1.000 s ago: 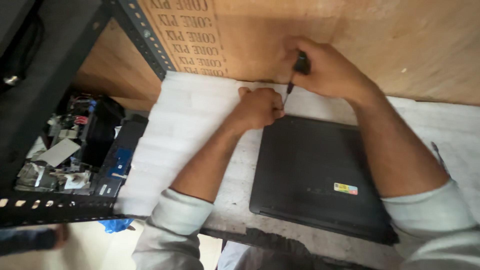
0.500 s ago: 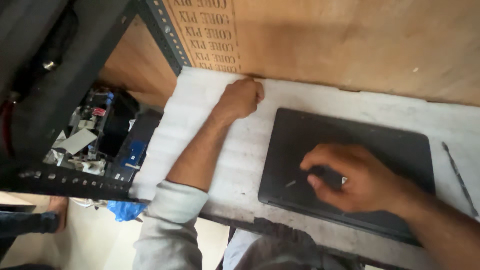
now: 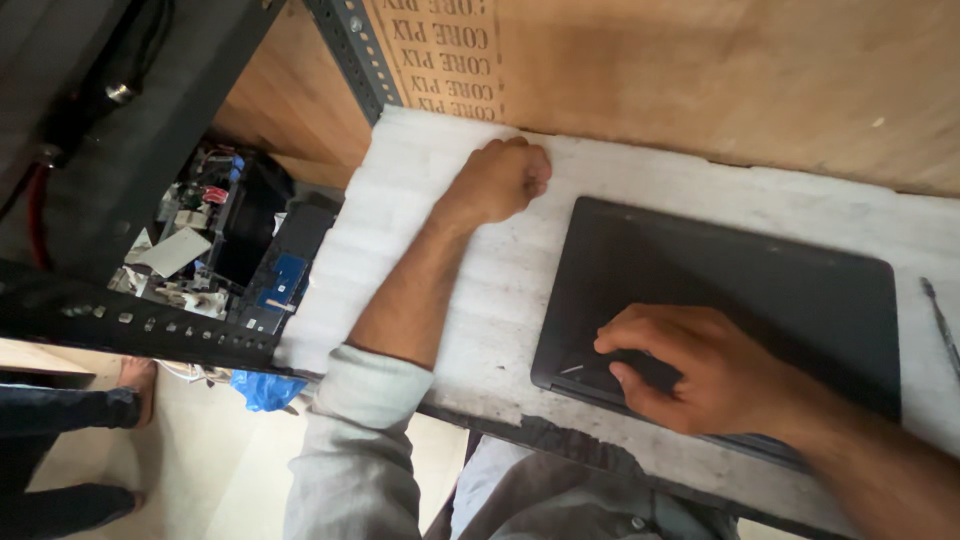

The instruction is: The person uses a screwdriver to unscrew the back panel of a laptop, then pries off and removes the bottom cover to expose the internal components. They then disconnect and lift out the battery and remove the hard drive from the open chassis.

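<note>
Laptop point(image 3: 740, 290), dark grey and shut flat, lies on the white foam sheet point(image 3: 420, 200) that covers the workbench. It sits to the right side of the sheet, with its near edge close to the front of the bench.

The right hand point(image 3: 700, 365) rests on the near left corner of the laptop. Its fingers are bent and close together, and they press on something small and dark. I cannot tell what that small thing is.

The left hand point(image 3: 500, 180) lies on the foam, just beside the far left corner of the laptop but not touching it. It is curled into a loose fist, and I cannot tell if anything is inside.

A thin metal tool point(image 3: 940, 320) lies on the foam at the far right, near the laptop.

A brown cardboard wall point(image 3: 700, 70) stands behind the bench. To the left, a dark metal rack point(image 3: 150, 325) holds a heap of old computer parts point(image 3: 230, 250). Another person's legs point(image 3: 70, 440) show on the floor at the lower left.
</note>
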